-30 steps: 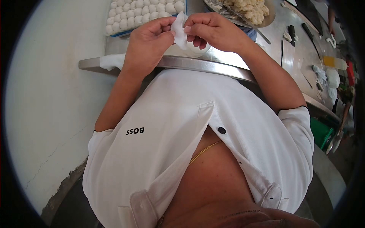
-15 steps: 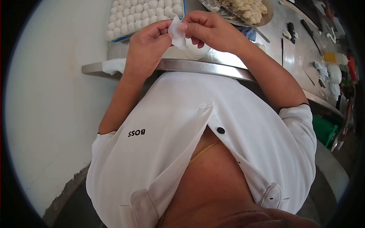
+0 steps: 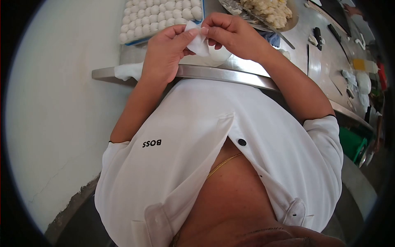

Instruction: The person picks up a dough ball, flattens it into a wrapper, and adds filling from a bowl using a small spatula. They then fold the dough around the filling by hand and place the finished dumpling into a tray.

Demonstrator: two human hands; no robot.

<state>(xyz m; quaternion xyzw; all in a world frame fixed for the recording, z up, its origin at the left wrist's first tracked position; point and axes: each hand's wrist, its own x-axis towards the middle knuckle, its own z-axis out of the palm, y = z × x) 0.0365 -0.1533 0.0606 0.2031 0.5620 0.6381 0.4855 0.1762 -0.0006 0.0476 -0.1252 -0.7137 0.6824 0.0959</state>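
Observation:
A thin white dough wrapper (image 3: 199, 44) is stretched between my two hands, above the near edge of the steel table. My left hand (image 3: 168, 48) is closed on its left side, thumb on top. Thumb and fingertips of my right hand (image 3: 235, 38) pinch its upper right edge, the other fingers curled under. Just below lies a rounded white pile (image 3: 218, 57), partly covered by the hands; it looks like more wrappers. Rows of small round white dumplings (image 3: 158, 18) fill a blue-edged tray (image 3: 138, 41) behind my left hand.
A metal bowl (image 3: 293, 21) of pale, chunky filling (image 3: 269, 11) stands behind my right hand, a flat metal spatula (image 3: 284, 39) resting across it. A cleaver (image 3: 314, 57) and other tools lie to the right. The table's raised rim (image 3: 222, 75) runs before me; a wall (image 3: 53, 94) is at left.
The wrapper has turned and now shows more of its flat face. My left thumb has shifted across it, and the whole view has moved slightly.

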